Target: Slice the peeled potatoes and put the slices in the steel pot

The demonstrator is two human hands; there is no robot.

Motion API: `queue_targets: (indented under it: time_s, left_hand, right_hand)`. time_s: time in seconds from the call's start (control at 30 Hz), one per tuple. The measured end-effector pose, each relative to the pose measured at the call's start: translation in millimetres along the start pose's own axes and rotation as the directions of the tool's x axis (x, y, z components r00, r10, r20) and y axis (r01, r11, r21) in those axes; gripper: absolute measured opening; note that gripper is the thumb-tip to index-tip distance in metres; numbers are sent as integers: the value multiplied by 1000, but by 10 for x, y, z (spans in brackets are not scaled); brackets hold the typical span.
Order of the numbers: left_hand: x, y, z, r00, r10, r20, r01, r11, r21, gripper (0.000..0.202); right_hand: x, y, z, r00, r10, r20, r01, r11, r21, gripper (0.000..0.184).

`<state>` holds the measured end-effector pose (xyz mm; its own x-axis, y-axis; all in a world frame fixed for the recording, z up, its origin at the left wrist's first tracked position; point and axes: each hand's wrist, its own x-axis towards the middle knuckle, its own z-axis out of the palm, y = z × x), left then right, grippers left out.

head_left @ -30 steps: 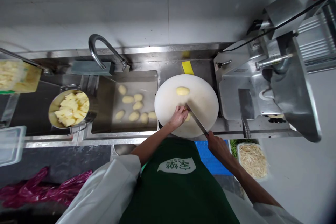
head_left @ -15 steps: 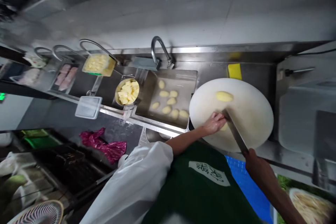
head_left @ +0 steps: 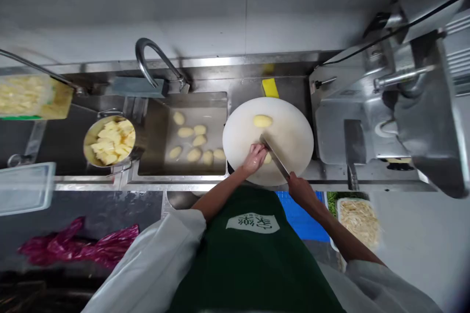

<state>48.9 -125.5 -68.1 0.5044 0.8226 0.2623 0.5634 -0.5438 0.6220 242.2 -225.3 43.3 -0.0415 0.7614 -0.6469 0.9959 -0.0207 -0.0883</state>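
A round white cutting board (head_left: 297, 129) lies on the steel counter in front of me. My right hand (head_left: 301, 190) grips the handle of a cleaver (head_left: 278, 160), its blade slanting up and left across the board. Against the blade's far end, my left hand (head_left: 255, 158) is closed with curled fingers over a peeled potato (head_left: 268, 158); most of that potato is hidden by the hand and blade. Farther back on the board rests another peeled potato (head_left: 263, 121), whole and touched by neither hand.
Left of the board, a sink (head_left: 154, 156) holds several peeled potatoes in water under a curved faucet (head_left: 156, 54). Beyond it stands a pot (head_left: 88, 144) of cut potato pieces. A yellow sponge (head_left: 270, 88) lies behind the board. To the right is a metal slicing machine (head_left: 334, 137).
My view has swung right and levelled, bringing the slicing machine into sight. Both hands keep their places at the cleaver and potato on the board.
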Motion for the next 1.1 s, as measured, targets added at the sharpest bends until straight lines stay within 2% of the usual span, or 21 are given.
queue_targets:
  time_s: [0.23,0.37,0.6,1.1]
  left_hand:
    - [-37,0,3,999,0,35,-1,1000,16,28]
    - [-50,-15,13,999,4,45,-5,1000,21,27]
    - [-74,-36,44,1000,3,8,-4,1000,26,27]
    - [-106,-100,38,1000,13,25,-13,1000,-17,29]
  right_hand:
    - [-64,8,3,1000,8,18,-8,1000,28,22]
    - [-50,8,5,1000,-26,-7,26,999,24,23]
    - [-12,-55,-31,1000,-16,4,16,999,32,24]
    - [2,-96,-27,998,-47,-33,48,998,32,26]
